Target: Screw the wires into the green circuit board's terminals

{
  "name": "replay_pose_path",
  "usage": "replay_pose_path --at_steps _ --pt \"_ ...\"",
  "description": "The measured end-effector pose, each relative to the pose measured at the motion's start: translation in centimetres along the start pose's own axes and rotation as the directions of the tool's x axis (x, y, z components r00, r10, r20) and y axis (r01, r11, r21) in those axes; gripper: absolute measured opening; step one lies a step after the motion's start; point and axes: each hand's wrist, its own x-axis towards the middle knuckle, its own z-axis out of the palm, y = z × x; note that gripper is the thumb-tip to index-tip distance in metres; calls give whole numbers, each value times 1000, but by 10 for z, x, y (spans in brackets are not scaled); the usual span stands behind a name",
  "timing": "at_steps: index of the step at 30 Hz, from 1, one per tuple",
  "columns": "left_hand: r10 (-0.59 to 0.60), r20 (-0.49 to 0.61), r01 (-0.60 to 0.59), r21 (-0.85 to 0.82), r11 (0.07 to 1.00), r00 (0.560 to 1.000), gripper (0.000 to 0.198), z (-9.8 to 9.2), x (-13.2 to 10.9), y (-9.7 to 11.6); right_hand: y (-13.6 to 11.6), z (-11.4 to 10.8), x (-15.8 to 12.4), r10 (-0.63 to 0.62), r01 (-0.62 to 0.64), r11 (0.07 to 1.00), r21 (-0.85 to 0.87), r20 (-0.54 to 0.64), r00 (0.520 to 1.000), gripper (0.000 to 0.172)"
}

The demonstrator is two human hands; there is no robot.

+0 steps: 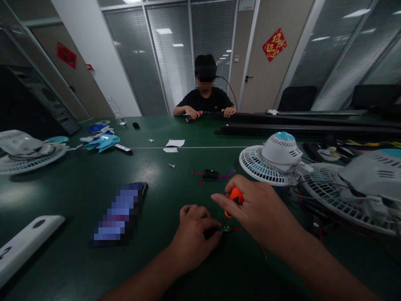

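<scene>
My left hand [196,230] rests on the green table and pinches the edge of a small green circuit board [224,228] between thumb and fingers. A red wire [236,228] runs from the board to the right, under my other hand. My right hand [250,205] is closed around an orange-and-black screwdriver [235,195], held tip down just above the board. Whether the tip touches the board I cannot tell. Just beyond my hands lies a small black part [210,174] with red and blue wires.
White fan housings [282,154] with grilles stand at the right, and another fan [28,150] is at far left. A phone [119,215] and a white power bank-like block [28,246] lie to the left. Across the table [156,196], a person [205,94] holds a red-and-black tool.
</scene>
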Motion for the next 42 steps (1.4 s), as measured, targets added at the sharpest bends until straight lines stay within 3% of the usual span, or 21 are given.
replay_pose_path --at_steps 4,9,14,16,20,24,31,38,42 --pt "-5 0 5 4 1000 1000 14 -1 0 1 1 -1 0 65 -66 997 -30 -12 998 30" --pt "-16 -6 16 5 1000 1000 14 0 -1 1 -1 -7 -4 119 -117 968 -223 -2 993 48" --pt "-26 4 26 -2 1000 1000 15 1 0 0 -2 -9 -7 98 -79 949 -305 49 994 30" --pt "-22 8 22 5 1000 1000 16 1 0 0 -4 -10 -7 81 -60 962 -265 71 994 22" --pt "1 18 -1 23 1000 1000 14 3 -1 -2 -7 -15 -7 -69 82 992 -98 133 989 13" --pt "19 5 -20 43 999 1000 14 5 -1 -3 -8 -19 -7 -30 44 996 -79 169 985 17" --pt "10 8 -11 50 999 1000 15 3 -1 -1 -11 -20 -7 69 -52 987 -155 101 993 51" --pt "-7 29 6 27 1000 1000 17 1 1 -2 -8 -14 -4 87 -64 940 -334 54 995 44" --pt "1 55 -3 35 999 998 17 -1 0 -3 -9 -13 -4 106 -72 934 -349 79 991 36"
